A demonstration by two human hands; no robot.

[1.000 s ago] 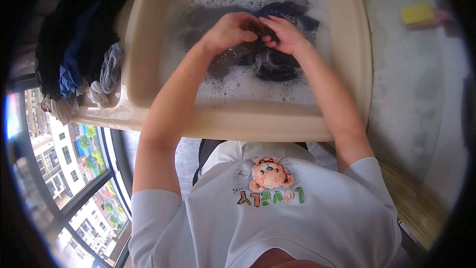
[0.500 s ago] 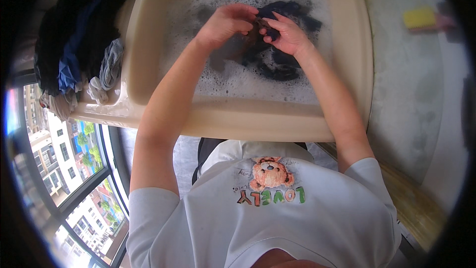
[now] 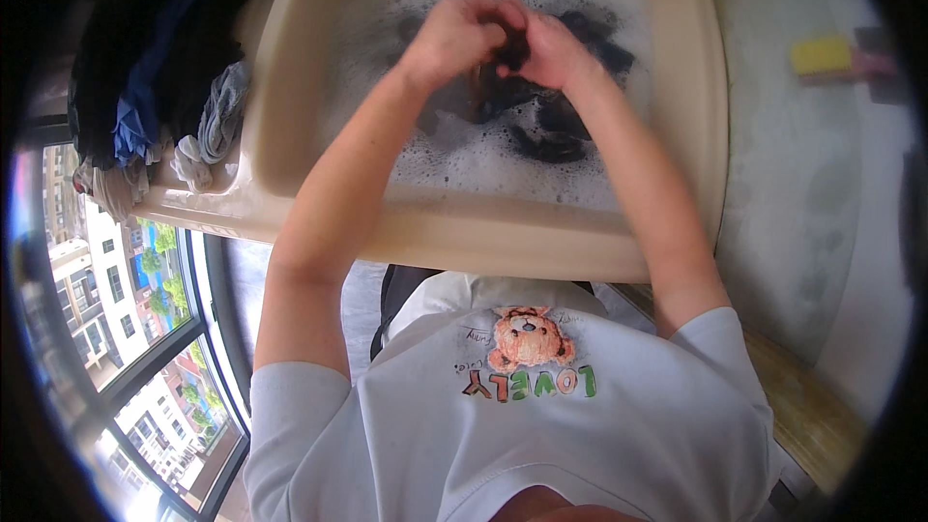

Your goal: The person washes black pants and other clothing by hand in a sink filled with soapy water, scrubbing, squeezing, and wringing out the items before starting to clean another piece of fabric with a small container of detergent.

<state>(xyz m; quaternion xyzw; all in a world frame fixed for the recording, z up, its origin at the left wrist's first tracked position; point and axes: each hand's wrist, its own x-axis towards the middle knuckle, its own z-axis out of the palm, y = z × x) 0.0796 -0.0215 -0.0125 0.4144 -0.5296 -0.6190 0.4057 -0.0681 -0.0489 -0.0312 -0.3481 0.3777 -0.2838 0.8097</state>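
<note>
Above the soapy water (image 3: 464, 174) in a beige washing sink (image 3: 541, 237), my two hands meet over a small bunched piece of dark wet cloth (image 3: 510, 46). My left hand (image 3: 456, 43) is closed on it, fingers curled. From the other side, my right hand (image 3: 553, 50) grips the same cloth, with its fingertips partly hidden. What kind of garment it is, I cannot make out. More dark wet clothes (image 3: 549, 145) lie half sunk in the suds below and to the right of my hands.
On the left side of the sink lies a heap of dark clothes (image 3: 106, 77), with a blue cloth (image 3: 140, 111), a grey cloth (image 3: 222, 111) and whitish pieces (image 3: 191, 164) along it. A yellow brush (image 3: 822, 56) is at the right. A window (image 3: 145, 329) stands at the lower left.
My hands have come closer together and lifted slightly, closing round the dark cloth. My right hand's fingers, spread more before, are now curled over it.
</note>
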